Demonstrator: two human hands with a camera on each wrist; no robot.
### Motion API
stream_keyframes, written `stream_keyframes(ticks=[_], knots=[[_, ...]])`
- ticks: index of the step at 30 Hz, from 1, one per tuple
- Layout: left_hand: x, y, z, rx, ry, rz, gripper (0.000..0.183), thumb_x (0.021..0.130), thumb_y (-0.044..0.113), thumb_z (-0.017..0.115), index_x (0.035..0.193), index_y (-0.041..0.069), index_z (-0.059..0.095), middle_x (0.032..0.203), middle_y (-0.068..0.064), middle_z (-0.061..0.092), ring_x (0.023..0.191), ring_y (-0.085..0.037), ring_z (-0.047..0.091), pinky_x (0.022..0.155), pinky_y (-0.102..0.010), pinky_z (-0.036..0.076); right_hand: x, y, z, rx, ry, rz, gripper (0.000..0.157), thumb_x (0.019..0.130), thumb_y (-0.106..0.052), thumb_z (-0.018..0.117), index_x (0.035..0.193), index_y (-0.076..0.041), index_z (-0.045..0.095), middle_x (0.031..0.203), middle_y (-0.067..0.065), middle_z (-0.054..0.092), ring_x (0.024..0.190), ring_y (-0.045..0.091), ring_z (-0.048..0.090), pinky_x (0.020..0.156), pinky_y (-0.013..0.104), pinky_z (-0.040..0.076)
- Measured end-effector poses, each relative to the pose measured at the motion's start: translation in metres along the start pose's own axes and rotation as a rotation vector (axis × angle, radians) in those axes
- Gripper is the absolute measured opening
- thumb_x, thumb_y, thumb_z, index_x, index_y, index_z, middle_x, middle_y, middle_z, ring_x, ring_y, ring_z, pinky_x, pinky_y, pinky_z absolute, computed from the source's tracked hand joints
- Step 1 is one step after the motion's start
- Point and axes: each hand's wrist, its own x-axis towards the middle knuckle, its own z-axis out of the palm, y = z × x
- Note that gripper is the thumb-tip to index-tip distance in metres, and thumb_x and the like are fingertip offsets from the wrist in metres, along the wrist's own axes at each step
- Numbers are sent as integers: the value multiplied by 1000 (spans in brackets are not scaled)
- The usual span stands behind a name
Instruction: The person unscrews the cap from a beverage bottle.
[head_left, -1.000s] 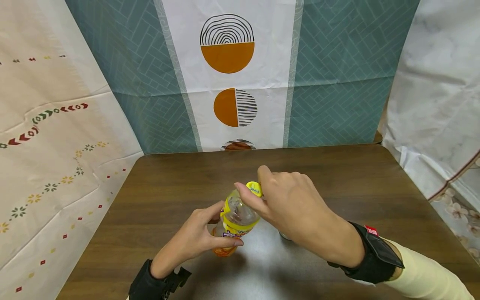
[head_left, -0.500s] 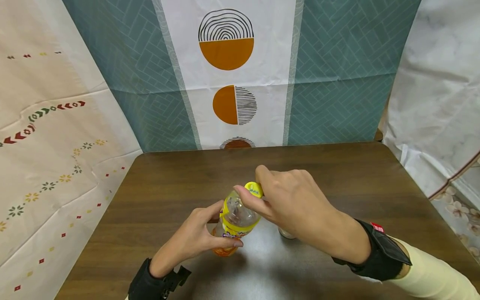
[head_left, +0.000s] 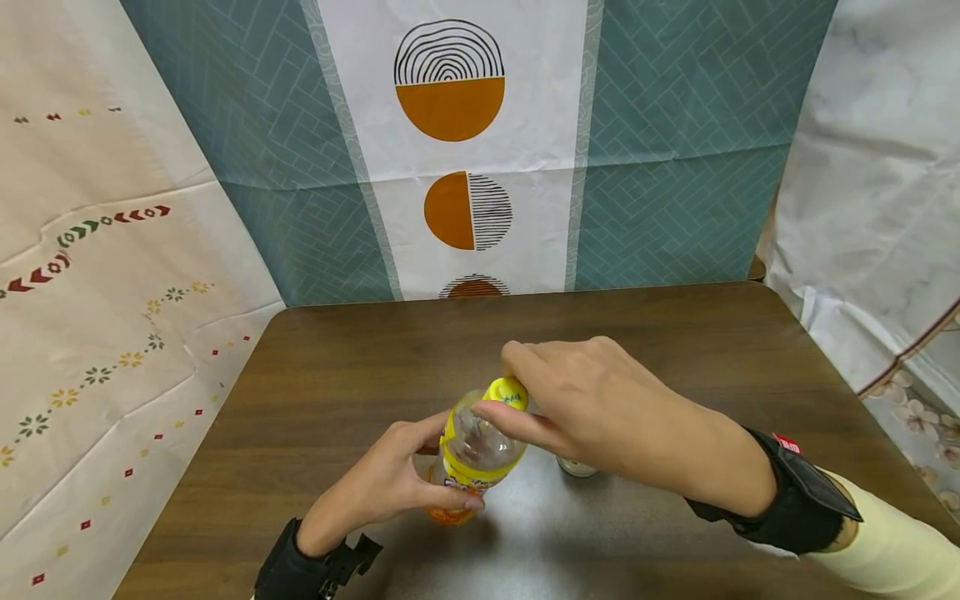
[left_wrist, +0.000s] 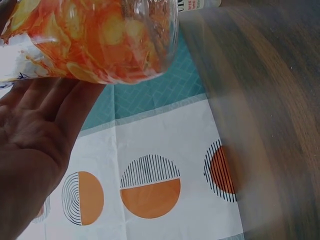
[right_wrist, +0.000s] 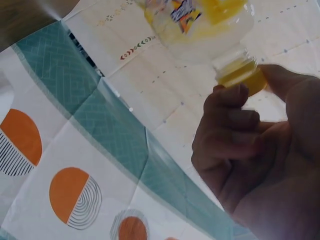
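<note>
A clear plastic bottle [head_left: 480,450] with a yellow and orange label leans to the right, over the table's middle. My left hand [head_left: 390,479] grips its lower part, thumb in front and fingers behind. The left wrist view shows the orange-printed bottle bottom [left_wrist: 115,40] close up. At the top, my right hand [head_left: 615,417] pinches the yellow cap [head_left: 507,393] between thumb and curled index finger. From the right wrist view, the cap sits on the bottle's neck, with the other fingers [right_wrist: 227,142] curled below it.
Behind my right hand stands a small round container [head_left: 576,468], mostly hidden; part of its printed label shows in the left wrist view. The brown wooden table [head_left: 360,358] ends at a hanging patterned cloth [head_left: 480,150]. More cloth hangs at both sides.
My right hand has turned on the cap, its wrist swinging right and slightly down. The cap's print has rotated, and the bottle top has shifted slightly toward me. The left hand keeps its grip.
</note>
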Motion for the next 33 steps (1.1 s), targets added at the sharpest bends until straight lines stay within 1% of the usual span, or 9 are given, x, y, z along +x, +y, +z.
stream_keyframes(ticks=[4,7,9,11,16,20,27,29,33], knots=[[1,14,-3,-26,-21,9,64,75,25,80,130,13,52,112,2,67,100,-13,61,81,-41,55,-2,2,-7,30,-97,-38,33,95,-37,55,78,-11,43,62,-7,35,49,5,33,36,17,28],[1,20,-4,-45,-36,7,62,74,22,81,129,11,53,111,1,67,100,-13,61,81,-41,55,-3,3,-14,44,-168,-66,28,96,-36,54,85,-11,48,69,-7,41,54,4,37,38,17,32],[1,21,-4,-51,-45,2,61,74,21,81,128,11,54,110,1,67,99,-12,61,81,-41,55,-2,3,-18,60,-194,-89,25,95,-34,57,89,-10,51,73,-6,43,57,4,38,39,16,35],[0,21,-4,-51,-53,11,61,74,21,81,128,10,54,109,0,67,98,-13,62,81,-42,55,-2,3,-21,70,-213,-105,23,93,-33,60,91,-10,53,77,-6,45,59,4,39,40,16,37],[0,20,-3,-52,-62,19,62,74,21,81,128,10,54,107,1,68,97,-12,63,81,-42,55,-1,4,-28,92,-275,-113,18,91,-27,63,98,-12,56,82,-7,44,65,2,39,45,15,40],[0,21,-3,-63,-67,9,61,74,21,81,127,11,54,107,1,68,96,-12,63,81,-42,55,-1,4,-32,138,-286,-120,17,92,-22,62,104,-13,56,85,-6,43,70,2,39,48,16,42],[0,20,-2,-66,-69,-1,60,74,21,80,127,11,54,108,0,68,97,-12,62,81,-43,55,-3,6,-33,176,-301,-112,17,94,-22,60,109,-14,57,88,-7,46,75,2,41,52,16,44],[-1,15,-1,-63,-70,-4,62,75,23,80,129,11,53,109,0,68,98,-12,62,82,-43,55,-4,7,-33,178,-303,-108,20,93,-23,60,111,-15,57,90,-8,49,77,2,41,53,16,45],[-4,-2,2,-57,-66,-1,65,76,31,78,132,15,51,112,2,66,100,-13,61,83,-42,54,-5,6,-33,188,-282,-103,28,92,-28,62,115,-13,56,95,-8,54,79,1,44,55,17,48]])
